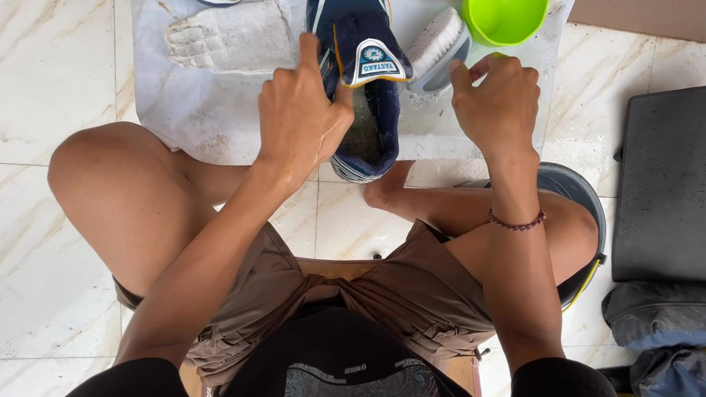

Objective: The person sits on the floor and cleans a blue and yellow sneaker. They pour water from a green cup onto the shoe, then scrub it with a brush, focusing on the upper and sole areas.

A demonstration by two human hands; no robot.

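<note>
A dark blue sneaker (366, 135) lies on a white plastic sheet (209, 117) on the floor, its tongue pulled up toward me. My left hand (299, 114) grips the shoe's left side at the opening, thumb against the tongue. My right hand (497, 99) hovers just right of the shoe with fingers curled loosely and nothing visible in it, close to a white scrub brush (439, 47) lying beside the shoe.
A lime green bowl (507, 9) stands at the sheet's far right. A white insole (226, 37) lies to the far left. A dark basin (580, 198) sits under my right knee, a black case (673, 187) and grey cloth (666, 313) to the right.
</note>
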